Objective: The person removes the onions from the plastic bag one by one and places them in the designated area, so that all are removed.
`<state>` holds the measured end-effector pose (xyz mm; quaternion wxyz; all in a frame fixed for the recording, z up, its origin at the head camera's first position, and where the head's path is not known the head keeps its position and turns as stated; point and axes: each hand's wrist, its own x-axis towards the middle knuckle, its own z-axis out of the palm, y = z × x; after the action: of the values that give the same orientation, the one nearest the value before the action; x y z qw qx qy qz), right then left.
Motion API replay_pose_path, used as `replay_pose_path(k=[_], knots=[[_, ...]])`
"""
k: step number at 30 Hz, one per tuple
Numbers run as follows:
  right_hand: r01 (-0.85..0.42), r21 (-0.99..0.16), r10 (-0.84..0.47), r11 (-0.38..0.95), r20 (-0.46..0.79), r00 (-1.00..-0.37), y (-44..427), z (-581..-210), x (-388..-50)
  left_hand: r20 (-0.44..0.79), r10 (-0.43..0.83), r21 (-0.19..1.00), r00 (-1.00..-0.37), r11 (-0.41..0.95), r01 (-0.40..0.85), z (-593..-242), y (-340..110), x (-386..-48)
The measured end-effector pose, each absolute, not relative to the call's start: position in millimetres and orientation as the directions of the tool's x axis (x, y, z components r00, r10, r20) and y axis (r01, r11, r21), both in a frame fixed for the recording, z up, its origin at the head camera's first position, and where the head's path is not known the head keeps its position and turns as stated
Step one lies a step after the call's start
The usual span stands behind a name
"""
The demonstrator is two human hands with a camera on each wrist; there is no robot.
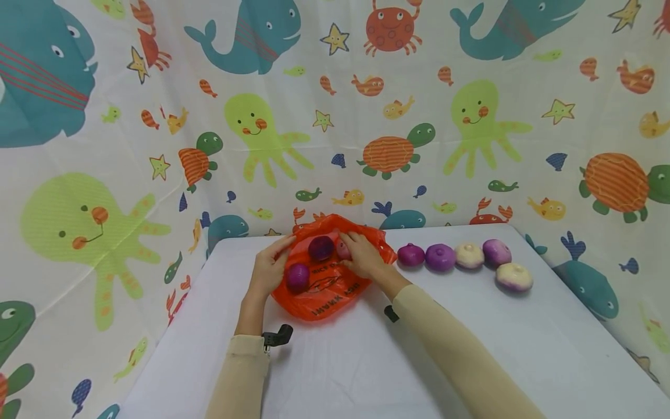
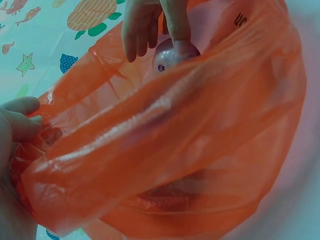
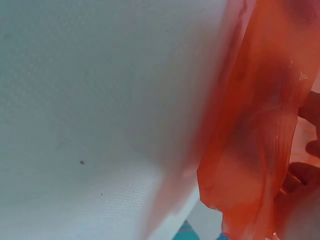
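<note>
Toward the far edge of the table (image 1: 324, 372), my left hand (image 1: 271, 266) pinches the rim of the orange bag (image 1: 327, 294), I judge to hold its mouth open for my right hand (image 1: 363, 256), which grips an onion (image 1: 342, 249) inside, near two purple onions (image 1: 298, 277).

A pale tabletop (image 3: 85, 95) fills the left, bearing a small dark speck (image 3: 82, 162). A translucent orange-red bag (image 3: 245, 155) spans the right, one of the hands (image 3: 301, 192) partly in view beside it, its grip hard to tell; patterned cloth (image 3: 186, 233) shows below.
</note>
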<state>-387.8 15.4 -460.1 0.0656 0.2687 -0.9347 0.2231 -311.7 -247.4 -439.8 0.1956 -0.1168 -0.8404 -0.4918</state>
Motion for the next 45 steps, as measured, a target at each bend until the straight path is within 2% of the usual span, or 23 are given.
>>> replay_pose_path(k=[10,24,32,40,45], knots=[[-0.556,-0.308,-0.497,0.772,0.254,-0.83,14.6,-465.9,-389.9,0.42,-0.003,0.79,-0.907,0.494,0.364,-438.5,-247.7,-311.5],[-0.532,-0.395,-0.493,0.749,0.204,-0.845,13.4,-466.7,-384.0,0.43,-0.011,0.784,-0.903,0.5,0.368,-440.0,-247.4,-312.1],[-0.564,-0.362,-0.517,0.742,0.227,-0.826,13.0,-468.3,-381.9,0.428,-0.013,0.788,-0.903,0.495,0.366,-439.1,-247.2,-311.6],[-0.541,-0.366,-0.5,0.757,0.207,-0.841,11.1,-466.4,-381.6,0.428,-0.011,0.788,-0.904,0.494,0.367,-439.7,-247.3,-313.0],[-0.559,-0.347,-0.517,0.753,0.213,-0.829,11.7,-467.6,-381.1,0.426,-0.012,0.788,-0.905,0.496,0.365,-439.3,-247.8,-312.5]])
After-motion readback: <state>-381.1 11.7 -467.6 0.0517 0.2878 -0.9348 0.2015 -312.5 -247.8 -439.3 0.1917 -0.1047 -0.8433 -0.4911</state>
